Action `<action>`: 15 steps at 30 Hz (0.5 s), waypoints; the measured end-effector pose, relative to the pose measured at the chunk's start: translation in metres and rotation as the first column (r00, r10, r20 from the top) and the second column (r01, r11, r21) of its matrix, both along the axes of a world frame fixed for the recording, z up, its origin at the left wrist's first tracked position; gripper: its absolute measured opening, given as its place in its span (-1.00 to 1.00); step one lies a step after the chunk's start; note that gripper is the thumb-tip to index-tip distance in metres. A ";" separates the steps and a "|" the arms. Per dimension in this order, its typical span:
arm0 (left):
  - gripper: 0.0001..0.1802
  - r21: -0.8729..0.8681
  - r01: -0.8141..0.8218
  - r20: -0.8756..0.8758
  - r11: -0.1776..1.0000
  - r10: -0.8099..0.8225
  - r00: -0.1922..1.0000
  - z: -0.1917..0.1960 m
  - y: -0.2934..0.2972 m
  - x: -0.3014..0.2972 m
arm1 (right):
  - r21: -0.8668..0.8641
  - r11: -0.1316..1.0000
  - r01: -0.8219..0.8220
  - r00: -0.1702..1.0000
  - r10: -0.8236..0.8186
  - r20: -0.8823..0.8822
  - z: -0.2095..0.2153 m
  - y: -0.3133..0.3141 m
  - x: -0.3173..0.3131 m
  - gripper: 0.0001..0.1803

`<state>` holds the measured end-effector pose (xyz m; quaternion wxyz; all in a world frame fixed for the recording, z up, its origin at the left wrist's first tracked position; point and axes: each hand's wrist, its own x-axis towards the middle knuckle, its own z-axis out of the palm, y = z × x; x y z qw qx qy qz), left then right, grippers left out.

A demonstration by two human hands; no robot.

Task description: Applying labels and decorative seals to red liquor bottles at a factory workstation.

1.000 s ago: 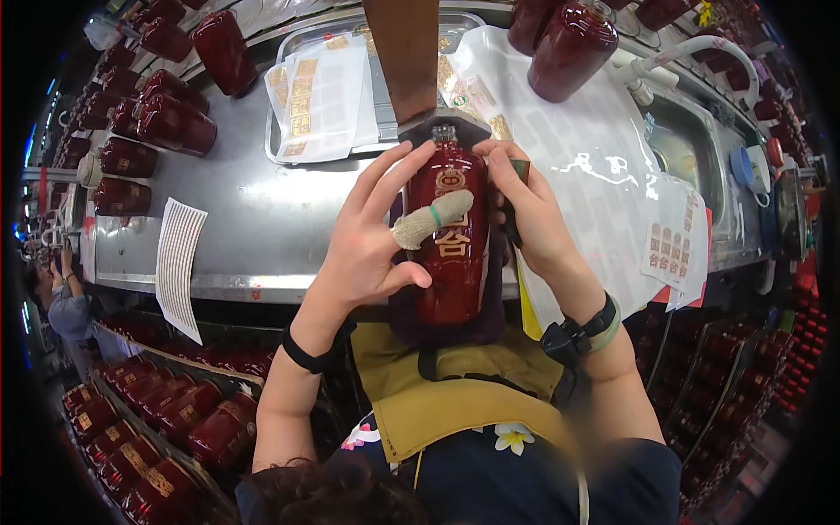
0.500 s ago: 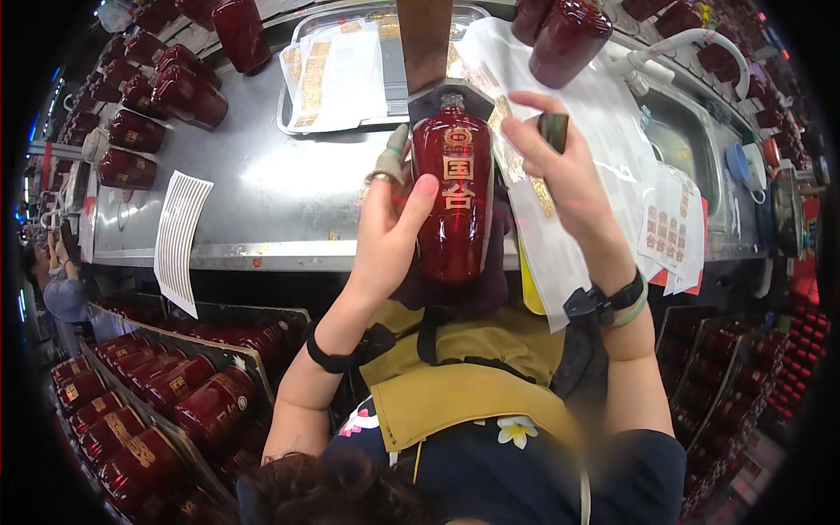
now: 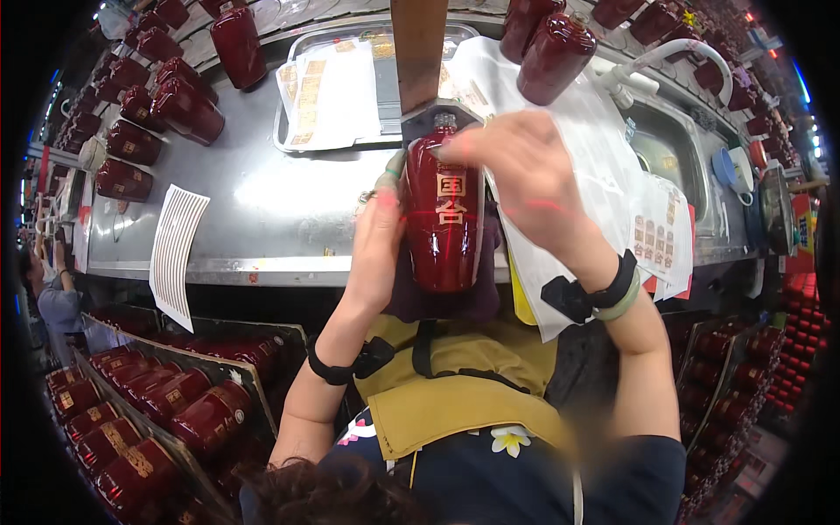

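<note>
A glossy dark red bottle (image 3: 444,249) with gold characters lies tilted on a dark purple cloth (image 3: 407,297), its neck toward the metal post. My left hand (image 3: 376,245) rests along the bottle's left side, fingers stretched out, with greyish-green covers on fingertips and the thumb off the bottle's front. My right hand (image 3: 525,171) reaches over the bottle's upper front, smeared by motion. Its fingertips cover part of the gold emblem near the neck. A small dark tip shows there, but what it is I cannot make out. Red light lines cross the bottle and both hands.
Behind the bottle rises a brown post (image 3: 418,52). Sheets of gold decals (image 3: 319,96) lie on a metal tray (image 3: 385,122), more decals (image 3: 656,236) at right by a sink (image 3: 669,144). A striped sheet (image 3: 178,254) overhangs the table edge. Red bottles (image 3: 188,112) stand around; crates (image 3: 175,394) flank me.
My right hand has swung left and over onto the bottle's upper front; the dark cylinder seen in its palm is now hidden. My left thumb has come off the bottle's front.
</note>
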<state>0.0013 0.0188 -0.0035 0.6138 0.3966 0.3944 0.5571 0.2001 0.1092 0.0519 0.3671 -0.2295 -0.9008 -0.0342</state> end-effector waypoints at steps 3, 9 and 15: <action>-0.15 -0.018 -0.099 -0.033 0.995 0.099 0.995 -0.005 0.008 -0.004 | 0.060 0.968 -0.245 0.967 0.240 0.079 -0.020 -0.041 -0.003 -0.71; -0.11 0.527 0.246 -0.707 0.813 0.259 0.658 0.008 0.021 -0.029 | -0.378 0.851 -0.364 0.923 0.276 -0.267 0.011 -0.059 -0.001 -0.58; -0.24 0.502 0.436 -0.774 0.747 0.164 0.611 -0.003 0.016 -0.024 | -0.489 0.864 -0.120 0.930 -0.075 -0.361 0.016 -0.052 0.025 -0.64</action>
